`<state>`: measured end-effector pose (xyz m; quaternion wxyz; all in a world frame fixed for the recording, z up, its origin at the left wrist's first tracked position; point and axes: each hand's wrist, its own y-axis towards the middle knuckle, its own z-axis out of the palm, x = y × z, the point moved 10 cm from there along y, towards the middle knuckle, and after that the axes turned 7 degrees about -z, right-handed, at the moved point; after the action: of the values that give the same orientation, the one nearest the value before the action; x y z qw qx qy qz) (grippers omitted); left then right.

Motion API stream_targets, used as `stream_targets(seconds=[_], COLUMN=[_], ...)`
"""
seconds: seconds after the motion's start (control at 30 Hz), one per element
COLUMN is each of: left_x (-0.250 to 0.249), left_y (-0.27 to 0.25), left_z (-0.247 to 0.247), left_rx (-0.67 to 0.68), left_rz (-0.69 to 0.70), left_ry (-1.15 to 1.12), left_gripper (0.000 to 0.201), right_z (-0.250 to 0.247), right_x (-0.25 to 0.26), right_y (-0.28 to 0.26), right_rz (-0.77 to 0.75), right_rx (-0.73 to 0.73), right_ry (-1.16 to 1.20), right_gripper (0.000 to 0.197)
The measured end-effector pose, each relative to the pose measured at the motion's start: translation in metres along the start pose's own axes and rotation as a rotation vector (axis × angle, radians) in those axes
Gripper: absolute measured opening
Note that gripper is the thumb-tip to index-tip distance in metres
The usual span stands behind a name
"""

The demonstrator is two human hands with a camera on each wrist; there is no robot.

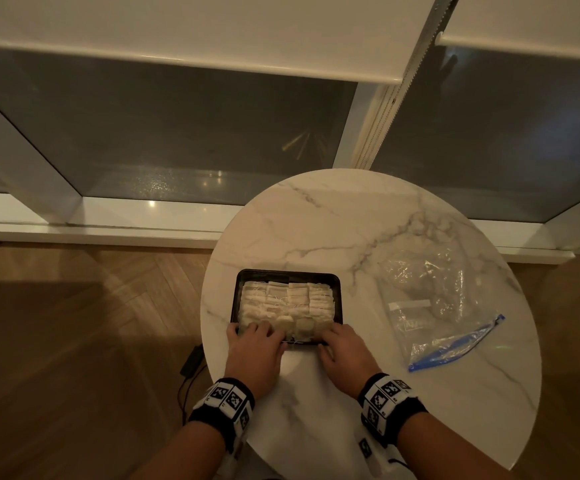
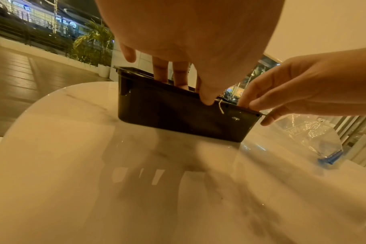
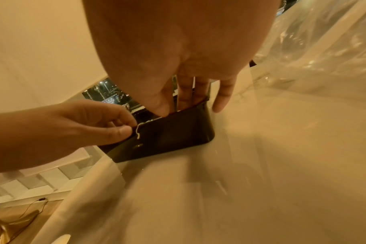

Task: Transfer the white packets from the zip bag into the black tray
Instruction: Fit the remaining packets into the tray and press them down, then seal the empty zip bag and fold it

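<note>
The black tray (image 1: 286,272) sits on the round marble table (image 1: 350,220), packed with several white packets (image 1: 286,303). Both hands are at its near edge. My left hand (image 1: 255,337) reaches straight fingers (image 2: 169,72) into the near left corner onto the packets, thumb on the rim. My right hand (image 1: 340,341) presses fingers (image 3: 186,92) into the near right corner, little finger outside the wall. A packet string (image 2: 220,107) hangs over the tray's near wall (image 2: 178,118) between the hands. The clear zip bag (image 1: 433,299) with a blue zip lies flat to the right and looks empty.
The table's near edge is just behind my wrists, and its left edge is close to the tray. A black adapter and cable (image 1: 191,358) lie on the wooden floor to the left. Windows and a white sill stand beyond the table.
</note>
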<state>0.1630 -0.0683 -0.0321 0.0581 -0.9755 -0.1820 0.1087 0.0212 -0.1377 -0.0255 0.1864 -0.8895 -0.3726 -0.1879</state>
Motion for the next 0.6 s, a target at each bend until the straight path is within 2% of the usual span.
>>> stream_targets(seconds=[0.07, 0.17, 0.3, 0.43, 0.6], left_x=[-0.001, -0.004, -0.008, -0.032, -0.118], left_y=[0.001, 0.002, 0.001, -0.001, -0.013], left_z=[-0.001, -0.002, -0.007, -0.022, -0.020], left_rx=[-0.020, -0.036, -0.065, -0.090, -0.008], left_rz=[0.005, 0.019, 0.013, 0.021, 0.255], left_ry=[-0.002, 0.005, -0.015, -0.128, -0.258], left_gripper=[0.005, 0.005, 0.008, 0.012, 0.016], right_z=[-0.006, -0.017, -0.024, -0.030, -0.038], right_x=[-0.006, -0.011, -0.020, -0.046, -0.102], right_y=[-0.006, -0.016, -0.030, -0.048, -0.088], right_rz=[-0.038, -0.094, -0.119, -0.006, 0.263], right_rx=[-0.043, -0.106, -0.158, -0.223, -0.398], right_ry=[0.098, 0.150, 0.187, 0.268, 0.406], right_gripper=[0.026, 0.030, 0.027, 0.024, 0.023])
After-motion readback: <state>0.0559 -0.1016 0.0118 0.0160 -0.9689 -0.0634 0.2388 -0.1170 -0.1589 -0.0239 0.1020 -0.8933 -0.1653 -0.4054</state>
